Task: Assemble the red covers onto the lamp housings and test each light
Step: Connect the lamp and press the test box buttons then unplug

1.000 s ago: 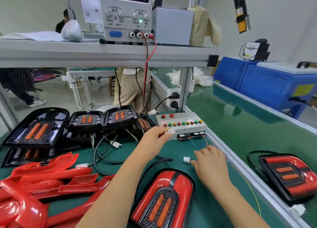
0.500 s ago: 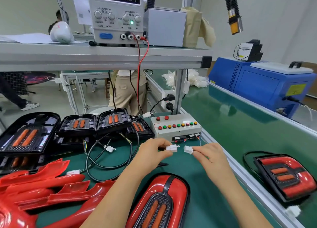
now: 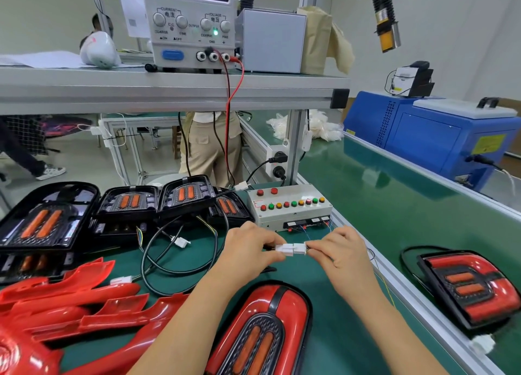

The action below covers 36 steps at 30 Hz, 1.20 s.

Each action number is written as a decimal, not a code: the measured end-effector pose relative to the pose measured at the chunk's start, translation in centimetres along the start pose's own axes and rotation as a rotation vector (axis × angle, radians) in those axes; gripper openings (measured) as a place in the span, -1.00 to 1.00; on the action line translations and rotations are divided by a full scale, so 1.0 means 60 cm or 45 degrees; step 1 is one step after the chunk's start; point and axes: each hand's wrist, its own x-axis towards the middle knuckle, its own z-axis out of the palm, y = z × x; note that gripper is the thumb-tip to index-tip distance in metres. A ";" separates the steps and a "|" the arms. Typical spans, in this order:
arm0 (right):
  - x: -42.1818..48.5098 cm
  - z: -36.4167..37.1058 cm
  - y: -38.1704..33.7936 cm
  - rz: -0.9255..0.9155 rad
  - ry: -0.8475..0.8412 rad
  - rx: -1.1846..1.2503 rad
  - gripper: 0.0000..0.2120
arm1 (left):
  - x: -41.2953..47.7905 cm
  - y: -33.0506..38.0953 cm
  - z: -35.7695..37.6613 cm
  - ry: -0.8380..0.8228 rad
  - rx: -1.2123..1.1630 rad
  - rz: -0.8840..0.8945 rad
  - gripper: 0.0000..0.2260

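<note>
Between the left hand and right hand, each pinching one, two white connectors touch (end to end), test box just beyond.

Green bench has the button test box at the back. Black lamp housings sit left of it, red covers are piled further left and nearer, and one covered lamp lies right in front.

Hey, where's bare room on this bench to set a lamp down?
Most room: the green belt between the rail and the blue machine, beyond the red lamp lying there. A narrow strip runs between the near lamp and that rail. Crowded left: black housings, red covers, cables. Left hand and right hand hold white connectors.
</note>
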 end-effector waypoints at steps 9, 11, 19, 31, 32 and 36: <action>0.000 0.006 -0.012 -0.042 -0.060 -0.018 -0.85 | -0.004 0.009 0.007 0.006 0.023 0.018 -0.82; -0.002 0.009 -0.013 -0.056 -0.058 0.006 -0.86 | -0.004 0.011 0.011 0.011 0.044 0.035 -0.82; -0.014 0.023 -0.003 0.019 -0.072 0.078 -0.88 | -0.003 0.017 0.012 -0.033 0.110 0.040 -0.79; -0.028 0.030 0.030 0.561 -0.536 -0.114 -0.59 | -0.154 -0.017 -0.054 -0.595 0.199 -0.658 -0.47; -0.025 0.027 0.025 0.597 -0.573 -0.121 -0.54 | -0.164 -0.016 -0.048 -0.607 0.149 -0.675 -0.47; -0.017 0.018 0.012 0.517 -0.517 -0.112 -0.47 | -0.193 -0.015 -0.045 -0.458 -0.216 -0.755 -0.47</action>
